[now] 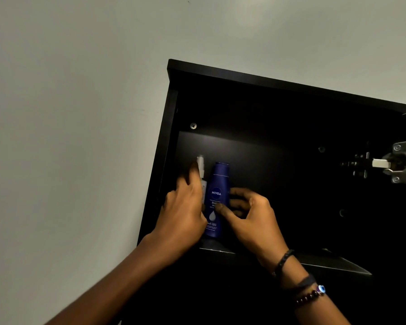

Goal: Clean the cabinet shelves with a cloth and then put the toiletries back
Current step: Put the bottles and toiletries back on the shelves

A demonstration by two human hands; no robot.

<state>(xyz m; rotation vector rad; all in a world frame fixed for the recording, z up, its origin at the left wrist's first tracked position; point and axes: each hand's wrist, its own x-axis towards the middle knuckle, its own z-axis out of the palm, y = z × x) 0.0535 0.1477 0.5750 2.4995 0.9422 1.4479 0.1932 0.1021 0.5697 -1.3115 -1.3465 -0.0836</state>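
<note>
Plain pale wall (68, 113), dim light

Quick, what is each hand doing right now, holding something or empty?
Left hand: closed around the slim white spray bottle.
Right hand: thumb and fingers pinching the dark blue plastic lotion bottle.

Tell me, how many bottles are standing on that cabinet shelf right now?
2. A blue Nivea bottle stands upright between the two hands, and a white spray bottle stands just to its left, partly behind the left hand. The hands and dark interior could hide more.
</note>
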